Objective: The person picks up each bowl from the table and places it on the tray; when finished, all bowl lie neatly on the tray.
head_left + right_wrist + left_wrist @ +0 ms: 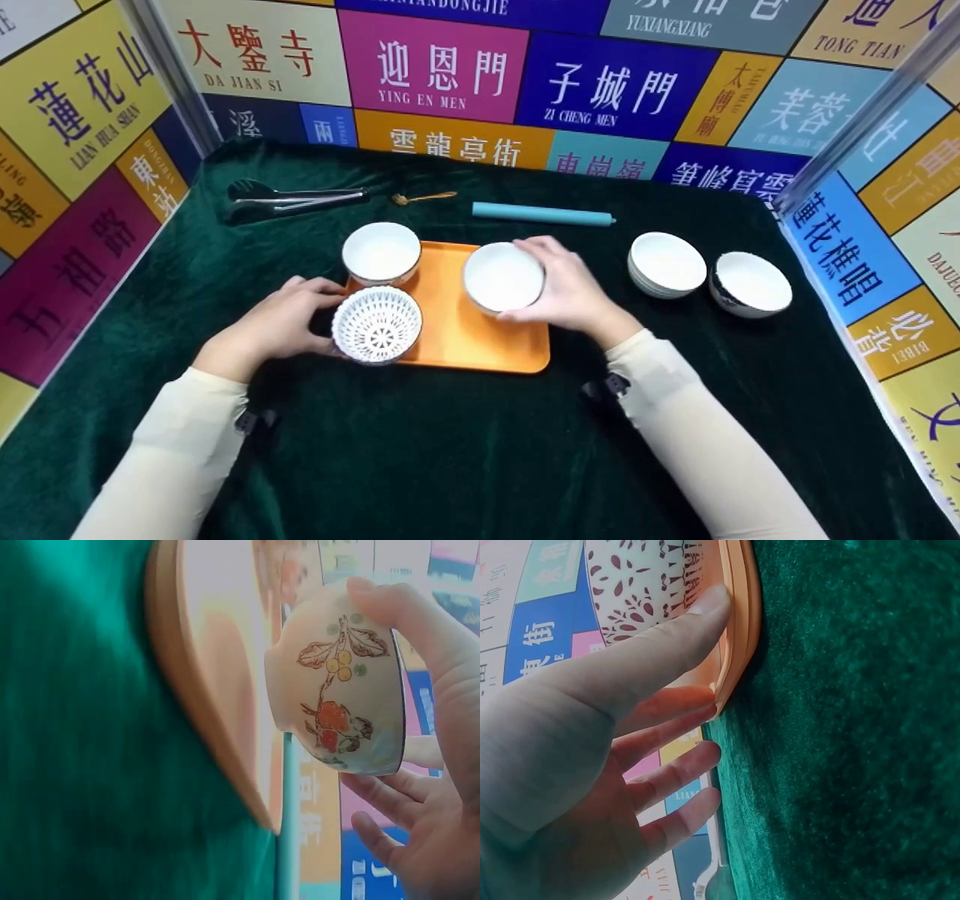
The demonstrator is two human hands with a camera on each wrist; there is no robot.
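In the head view my right hand (566, 289) grips a white bowl (504, 276) over the right half of an orange tray (517, 358). The right wrist view shows a painted branch with fruit on this bowl's side (337, 690), its foot just off the tray. My left hand (289, 319) is at the tray's left end, beside a dark-patterned bowl (377, 325) with a scalloped rim. In the left wrist view its thumb and extended fingers lie by the tray's rim (742, 615). Another white bowl (381, 253) stands behind the patterned one, on the tray.
Two more bowls, a ribbed white one (666, 264) and a dark-sided one (750, 285), stand to the right on the green cloth (420, 450). Along the back lie tongs (296, 199), a small golden utensil (424, 198) and a teal stick (544, 214).
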